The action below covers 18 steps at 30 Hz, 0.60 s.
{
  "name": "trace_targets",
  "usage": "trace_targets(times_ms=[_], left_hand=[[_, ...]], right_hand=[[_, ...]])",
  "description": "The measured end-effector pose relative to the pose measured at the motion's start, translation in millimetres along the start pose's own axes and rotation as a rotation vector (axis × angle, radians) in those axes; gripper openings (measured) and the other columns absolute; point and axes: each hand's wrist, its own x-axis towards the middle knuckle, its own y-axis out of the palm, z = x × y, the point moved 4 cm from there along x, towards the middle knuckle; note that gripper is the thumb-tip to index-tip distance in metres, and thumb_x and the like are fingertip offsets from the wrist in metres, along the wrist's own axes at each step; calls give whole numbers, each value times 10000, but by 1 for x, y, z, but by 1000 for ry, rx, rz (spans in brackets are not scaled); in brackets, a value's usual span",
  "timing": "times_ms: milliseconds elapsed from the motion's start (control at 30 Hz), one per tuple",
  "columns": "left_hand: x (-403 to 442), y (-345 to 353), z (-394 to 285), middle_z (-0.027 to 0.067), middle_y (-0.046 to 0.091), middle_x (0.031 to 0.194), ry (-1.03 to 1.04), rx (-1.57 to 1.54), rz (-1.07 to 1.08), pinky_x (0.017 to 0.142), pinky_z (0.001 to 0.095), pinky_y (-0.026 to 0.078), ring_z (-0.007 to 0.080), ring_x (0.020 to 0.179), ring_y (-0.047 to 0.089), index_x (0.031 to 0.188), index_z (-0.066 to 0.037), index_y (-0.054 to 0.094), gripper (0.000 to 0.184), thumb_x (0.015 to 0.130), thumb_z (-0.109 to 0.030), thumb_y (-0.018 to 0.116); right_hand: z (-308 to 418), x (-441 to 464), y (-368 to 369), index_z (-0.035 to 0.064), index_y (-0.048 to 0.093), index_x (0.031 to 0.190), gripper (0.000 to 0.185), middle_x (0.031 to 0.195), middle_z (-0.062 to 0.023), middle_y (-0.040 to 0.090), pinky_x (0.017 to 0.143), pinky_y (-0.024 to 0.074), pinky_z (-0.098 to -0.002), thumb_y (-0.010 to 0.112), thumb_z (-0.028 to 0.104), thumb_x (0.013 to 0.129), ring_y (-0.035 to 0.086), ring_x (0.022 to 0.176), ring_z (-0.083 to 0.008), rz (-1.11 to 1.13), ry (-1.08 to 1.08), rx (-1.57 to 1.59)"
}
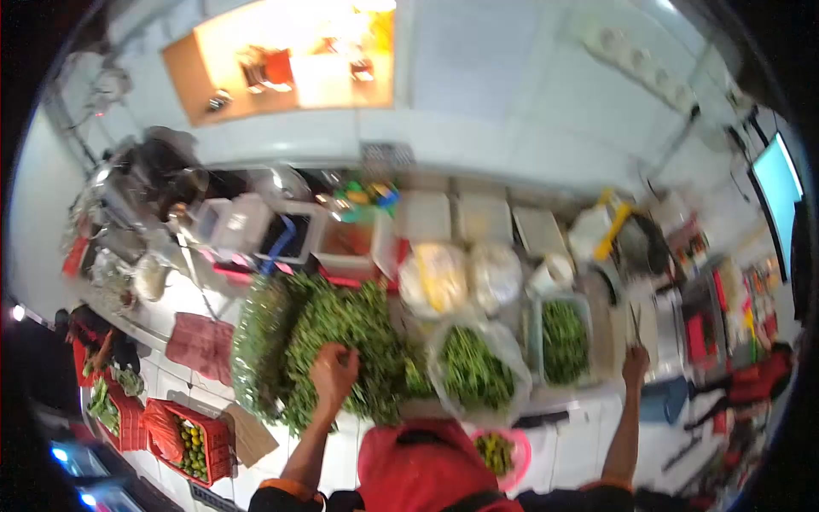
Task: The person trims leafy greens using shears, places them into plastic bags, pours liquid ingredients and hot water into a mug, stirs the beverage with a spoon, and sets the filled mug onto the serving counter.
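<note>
My left hand (333, 373) is over a large heap of leafy greens (350, 320), its fingers curled together. Whatever they may pinch is too blurred to make out. Off to the right, my right hand (635, 364) grips a pair of scissors (634, 326), whose two thin blades point away from me, slightly apart. Beside the heap on the left lies a clear plastic bag of greens (260, 346). To its right are an open plastic bag of green stems (475, 367) and a rectangular tub of cut greens (565, 341).
Lidded containers (425, 216) line the back of the counter, with white-wrapped bundles (439, 277) in front. A maroon cloth (199, 346) lies at left. On the floor are a red crate of limes (200, 444) and a pink basin (518, 456). Other people are at both sides.
</note>
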Motion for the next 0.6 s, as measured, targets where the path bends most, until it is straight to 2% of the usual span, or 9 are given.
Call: trace_targets(times_ms=[33, 67, 100, 167, 267, 367, 433, 500, 600], left_hand=[[-2, -3, -4, 97, 607, 719, -37, 23, 14, 554, 401, 482, 295, 619, 619, 812, -80, 591, 242, 738, -240, 756], [-3, -7, -8, 105, 608, 740, -84, 21, 81, 556, 402, 481, 292, 641, 622, 827, -72, 587, 260, 738, -246, 758], [-2, -10, -11, 105, 608, 740, -89, 19, 52, 556, 402, 481, 292, 641, 622, 827, -72, 587, 260, 738, -246, 758], [0, -9, -17, 111, 610, 766, -37, 53, 61, 567, 410, 480, 302, 666, 623, 824, -60, 585, 260, 740, -239, 753], [2, -6, -14, 120, 614, 792, -69, 20, 55, 585, 421, 480, 330, 684, 622, 855, -55, 577, 247, 755, -217, 734], [5, -7, -12, 129, 615, 798, -75, -11, 37, 587, 426, 478, 342, 688, 621, 878, -58, 568, 232, 767, -196, 718], [9, -6, -8, 134, 616, 802, -75, -23, 48, 585, 430, 477, 345, 688, 621, 889, -59, 562, 223, 774, -183, 707], [8, -1, -4, 141, 622, 810, -41, -44, 54, 576, 438, 473, 349, 678, 620, 893, -62, 556, 206, 782, -170, 692], [10, -1, -2, 151, 628, 812, -72, -68, 127, 562, 452, 468, 359, 651, 616, 915, -69, 553, 215, 788, -181, 686]], right_hand=[[47, -18, -38, -55, 607, 937, 178, 938, -188, 600, 780, 471, -453, 555, 107, 886, 590, 832, -339, -92, 147, 314], [29, -14, -25, -24, 561, 901, 162, 879, -193, 584, 744, 430, -483, 558, 137, 898, 551, 868, -379, -154, -86, 30], [48, -21, -39, -5, 530, 894, 131, 848, -179, 549, 784, 415, -492, 568, 119, 886, 529, 891, -379, -182, 79, 148], [66, -18, -52, 6, 520, 914, 159, 831, -174, 535, 792, 421, -491, 597, 137, 868, 526, 887, -379, -147, 109, 150], [60, -19, -44, 17, 522, 941, 212, 882, -183, 534, 815, 414, -503, 625, 178, 850, 519, 936, -383, -136, 66, 38], [47, -20, -32, 25, 495, 1123, 456, 1186, -222, 524, 920, 411, -520, 713, 219, 772, 496, 1101, -416, -168, 343, -53], [54, -15, -38, 38, 477, 1198, 560, 1209, -242, 506, 949, 403, -517, 728, 278, 759, 467, 1145, -435, -79, 199, -112], [54, -19, -50, 47, 460, 1205, 598, 1227, -249, 496, 936, 412, -525, 739, 289, 735, 456, 1173, -421, 97, 431, -108], [38, -19, -41, 49, 454, 1159, 566, 1179, -245, 528, 871, 444, -537, 749, 236, 714, 516, 1104, -413, -39, 433, -186]])
